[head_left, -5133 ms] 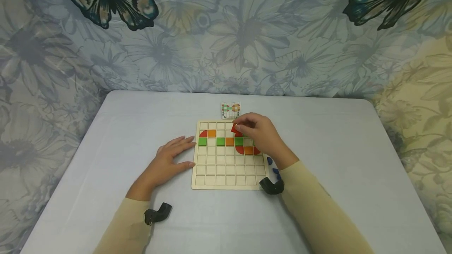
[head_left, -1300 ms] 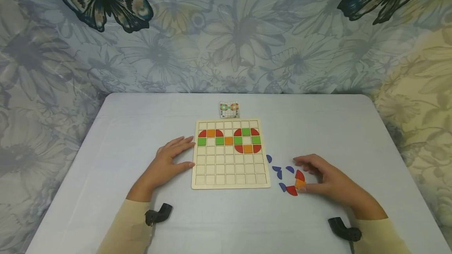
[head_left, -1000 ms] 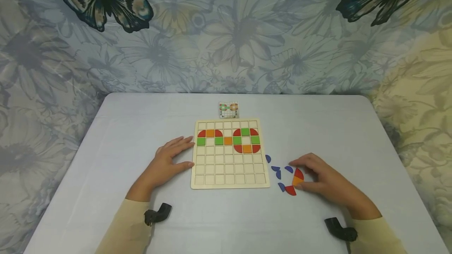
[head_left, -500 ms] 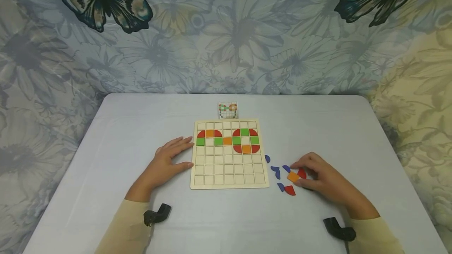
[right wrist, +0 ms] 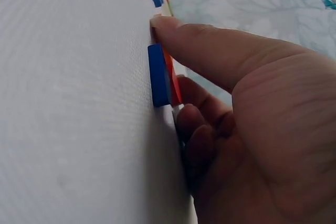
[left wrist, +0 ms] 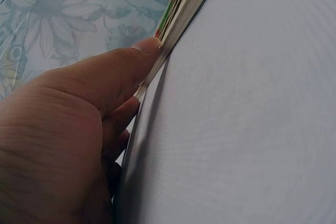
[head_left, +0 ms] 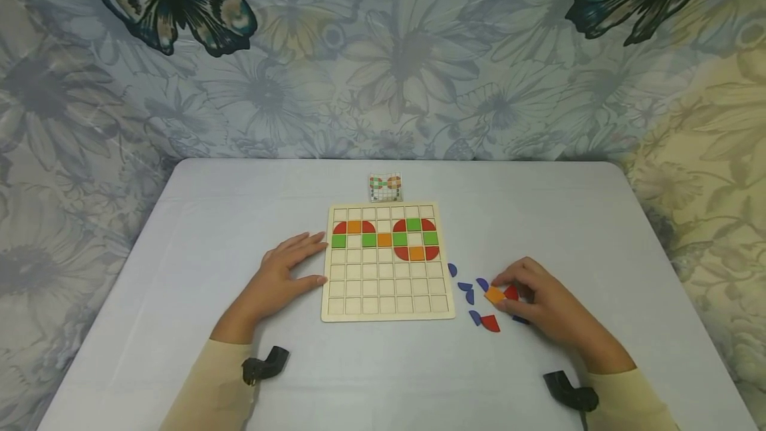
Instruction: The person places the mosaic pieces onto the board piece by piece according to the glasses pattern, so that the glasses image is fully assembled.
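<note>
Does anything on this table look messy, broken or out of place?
Nothing looks broken or spilled. The wooden grid board lies square on the table, its coloured tiles seated neatly in their cells. The only untidy spot is the loose blue and red pieces scattered beside the board, where the right hand pinches an orange square tile.

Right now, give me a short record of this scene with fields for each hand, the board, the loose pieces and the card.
left hand: lies flat on the table, fingertips touching the board's left edge
right hand: pinches an orange square among the loose pieces
board: wooden grid board, red, orange and green pieces in its upper rows
loose pieces: blue pieces and a red quarter-circle right of the board
card: small pattern card beyond the board
</note>
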Motion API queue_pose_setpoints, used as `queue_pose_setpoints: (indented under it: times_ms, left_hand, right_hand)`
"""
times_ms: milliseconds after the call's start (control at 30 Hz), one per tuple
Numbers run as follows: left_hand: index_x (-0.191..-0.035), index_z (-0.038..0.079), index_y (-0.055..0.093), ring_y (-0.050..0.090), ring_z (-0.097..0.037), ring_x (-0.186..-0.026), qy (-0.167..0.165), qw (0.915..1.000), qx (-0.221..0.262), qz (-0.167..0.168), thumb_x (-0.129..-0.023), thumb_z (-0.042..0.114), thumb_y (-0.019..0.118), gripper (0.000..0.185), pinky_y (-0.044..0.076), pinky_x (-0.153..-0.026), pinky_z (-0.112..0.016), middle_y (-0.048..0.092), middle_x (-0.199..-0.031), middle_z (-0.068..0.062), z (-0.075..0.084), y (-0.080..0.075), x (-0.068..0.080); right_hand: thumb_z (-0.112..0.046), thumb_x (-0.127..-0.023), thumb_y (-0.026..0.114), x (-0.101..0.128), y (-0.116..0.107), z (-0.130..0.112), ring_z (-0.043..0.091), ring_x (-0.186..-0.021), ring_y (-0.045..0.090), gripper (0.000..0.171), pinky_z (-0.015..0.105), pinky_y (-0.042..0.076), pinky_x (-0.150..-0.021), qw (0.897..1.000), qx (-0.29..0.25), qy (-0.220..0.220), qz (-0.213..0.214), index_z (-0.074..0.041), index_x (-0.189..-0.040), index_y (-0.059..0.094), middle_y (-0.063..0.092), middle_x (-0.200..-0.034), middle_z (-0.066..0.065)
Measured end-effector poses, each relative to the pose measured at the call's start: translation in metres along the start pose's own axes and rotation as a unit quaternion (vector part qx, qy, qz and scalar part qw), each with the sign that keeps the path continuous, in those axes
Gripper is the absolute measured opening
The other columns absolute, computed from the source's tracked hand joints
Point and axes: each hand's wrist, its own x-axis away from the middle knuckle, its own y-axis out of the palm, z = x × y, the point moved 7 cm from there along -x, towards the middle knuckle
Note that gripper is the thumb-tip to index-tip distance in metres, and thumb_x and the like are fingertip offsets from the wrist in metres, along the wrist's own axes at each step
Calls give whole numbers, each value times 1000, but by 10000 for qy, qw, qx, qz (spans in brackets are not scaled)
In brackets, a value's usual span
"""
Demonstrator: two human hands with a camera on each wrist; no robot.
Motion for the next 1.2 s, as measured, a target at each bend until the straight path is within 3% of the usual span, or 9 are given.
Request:
queue_pose_setpoints:
  times_ms: [267,533,900,1200]
  left_hand:
    - [-157,20,63,29,-24,-160,41,10000,-56,23,-95,35,89,69,20,-119,-60,45,-168,11,2,-1,0]
    - [-157,21,62,28,-23,-160,24,10000,-82,19,-95,37,88,69,20,-119,-60,45,-168,12,1,0,0]
    - [-157,21,63,29,-24,-160,35,10000,-50,32,-96,36,88,67,19,-120,-61,45,-168,11,0,-1,-1]
    - [-157,21,63,29,-23,-160,47,10000,15,26,-95,37,88,68,18,-120,-61,45,-168,12,0,-1,0]
  right_hand:
    - [-12,-88,94,-1,-1,-1,19,-92,52,35,27,48,-76,9998,150,-3,105,-13,-119,78,62,-114,-1]
    - [-14,-89,93,-2,0,0,21,-92,52,26,28,48,-74,9993,232,266,109,-15,-107,75,59,-107,0]
    - [-13,-90,93,-3,-4,1,20,-95,54,26,27,50,-78,9996,241,137,28,-16,-112,79,63,-112,-2]
    - [-13,-88,94,-3,0,-1,21,-90,52,24,28,47,-72,9991,280,199,245,-15,-104,75,58,-103,0]
